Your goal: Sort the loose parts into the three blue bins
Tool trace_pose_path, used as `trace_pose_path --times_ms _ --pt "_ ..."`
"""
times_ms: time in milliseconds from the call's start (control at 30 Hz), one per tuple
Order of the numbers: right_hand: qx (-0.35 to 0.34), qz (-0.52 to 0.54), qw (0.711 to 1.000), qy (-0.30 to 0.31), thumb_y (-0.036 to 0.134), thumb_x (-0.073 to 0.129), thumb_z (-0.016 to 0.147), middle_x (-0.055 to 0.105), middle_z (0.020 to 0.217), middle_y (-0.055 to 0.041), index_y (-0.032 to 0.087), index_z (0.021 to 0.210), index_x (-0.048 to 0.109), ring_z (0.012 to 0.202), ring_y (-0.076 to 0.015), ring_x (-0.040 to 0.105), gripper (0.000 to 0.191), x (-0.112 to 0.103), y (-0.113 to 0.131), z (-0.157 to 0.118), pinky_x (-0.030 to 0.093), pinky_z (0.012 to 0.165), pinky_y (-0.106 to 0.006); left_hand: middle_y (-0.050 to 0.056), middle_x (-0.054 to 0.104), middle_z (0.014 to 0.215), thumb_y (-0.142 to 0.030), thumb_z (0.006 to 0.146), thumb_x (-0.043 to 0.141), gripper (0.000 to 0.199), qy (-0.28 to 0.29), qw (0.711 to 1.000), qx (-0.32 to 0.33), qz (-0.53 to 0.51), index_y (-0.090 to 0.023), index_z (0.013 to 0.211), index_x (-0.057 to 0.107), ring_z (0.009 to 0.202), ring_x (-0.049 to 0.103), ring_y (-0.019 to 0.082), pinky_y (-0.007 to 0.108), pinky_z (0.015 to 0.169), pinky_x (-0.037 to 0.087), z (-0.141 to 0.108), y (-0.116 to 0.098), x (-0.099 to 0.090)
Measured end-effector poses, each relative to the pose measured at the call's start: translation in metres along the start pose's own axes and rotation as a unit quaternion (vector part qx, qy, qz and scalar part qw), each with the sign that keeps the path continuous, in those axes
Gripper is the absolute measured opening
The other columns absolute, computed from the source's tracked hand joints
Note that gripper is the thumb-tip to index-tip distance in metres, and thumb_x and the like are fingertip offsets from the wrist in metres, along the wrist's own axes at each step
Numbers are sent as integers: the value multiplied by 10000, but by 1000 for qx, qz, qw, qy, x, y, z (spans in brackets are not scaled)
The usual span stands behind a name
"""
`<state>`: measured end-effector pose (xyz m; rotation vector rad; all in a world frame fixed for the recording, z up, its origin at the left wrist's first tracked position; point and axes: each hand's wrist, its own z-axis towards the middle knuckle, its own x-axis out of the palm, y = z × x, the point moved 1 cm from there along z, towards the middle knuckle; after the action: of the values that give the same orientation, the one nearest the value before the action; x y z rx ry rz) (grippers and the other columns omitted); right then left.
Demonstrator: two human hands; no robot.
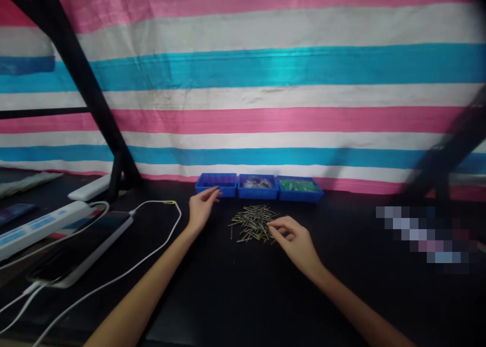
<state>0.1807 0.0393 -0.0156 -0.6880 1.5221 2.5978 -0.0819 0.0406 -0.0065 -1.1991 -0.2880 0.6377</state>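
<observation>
A loose pile of thin silver and yellowish nail-like pieces (pixel 252 222) lies on the black table. At its right edge, my right hand (pixel 294 238) has thumb and forefinger pinched together, touching the pile; what is between the fingertips is too small to make out. My left hand (pixel 200 208) is held at the front of the left blue bin (pixel 216 178), its fingers pinched over the rim. Anything in that pinch is too small to name. Inside this bin, little shows.
The middle blue bin (pixel 257 195) holds clear plastic bags, the right one green pieces (pixel 299 185). At left lie a phone-like black device (pixel 81 251), a white power strip (pixel 45 228) and white cables (pixel 129 268). A black frame post (pixel 89 91) rises before a striped sheet (pixel 284 119).
</observation>
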Motion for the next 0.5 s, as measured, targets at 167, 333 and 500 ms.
trace_pose_path --times_ms 167,333,500 --pt "-10 -49 999 15 310 525 805 613 881 -39 216 824 686 617 -104 564 187 0 6 -1 422 455 -193 146 665 978 -431 704 598 501 -22 999 -29 -23 -81 1063 601 669 624 156 208 506 416 18 8 -8" --pt "-16 -84 996 18 286 573 777 616 880 -5 233 758 687 617 -84 565 127 -1 8 -3 421 494 -193 141 581 1159 -347 722 607 528 -26 998 -50 -27 -129 1193 506 757 636 168 194 496 433 28 8 -3" --pt "-17 -112 993 42 282 586 767 616 921 11 239 781 684 608 -70 564 108 -3 8 -3 423 534 -199 138 454 1303 -346 690 647 706 26 999 -40 18 -185 1312 355 904 613 232 226 532 477 28 9 4"
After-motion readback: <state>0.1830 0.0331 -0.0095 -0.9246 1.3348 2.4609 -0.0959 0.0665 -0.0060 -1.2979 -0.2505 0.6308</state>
